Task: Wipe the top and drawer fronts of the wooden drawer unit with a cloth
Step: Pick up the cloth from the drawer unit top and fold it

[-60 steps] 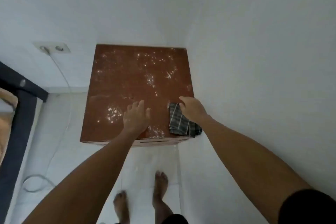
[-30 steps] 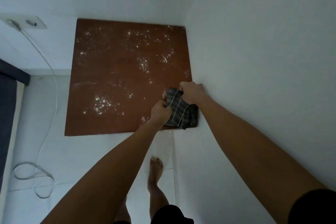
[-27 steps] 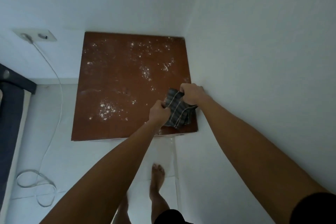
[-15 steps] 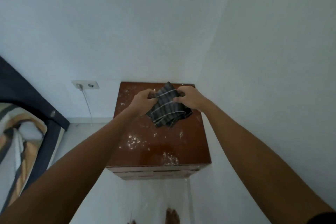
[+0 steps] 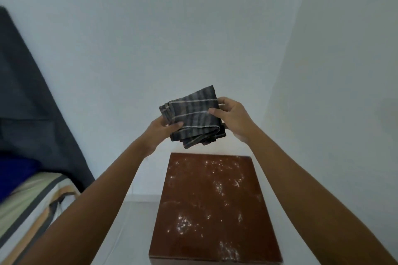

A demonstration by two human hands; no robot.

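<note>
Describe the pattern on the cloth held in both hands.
Dark grey with thin pale stripes crossing into a check; the cloth shows in the head view.

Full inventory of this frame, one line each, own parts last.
cloth: 1, dark grey with pale stripes, folded, held in the air above the far edge of the drawer unit
drawer unit: 1, reddish-brown wood, in the corner against the right wall, top speckled with white dust
bed: 1, striped sheet, dark headboard, at left
walls: 2, white, meeting in a corner behind the unit
floor: pale, left of the unit
left hand: 1, grips the cloth's left side
right hand: 1, grips the cloth's right side
</note>
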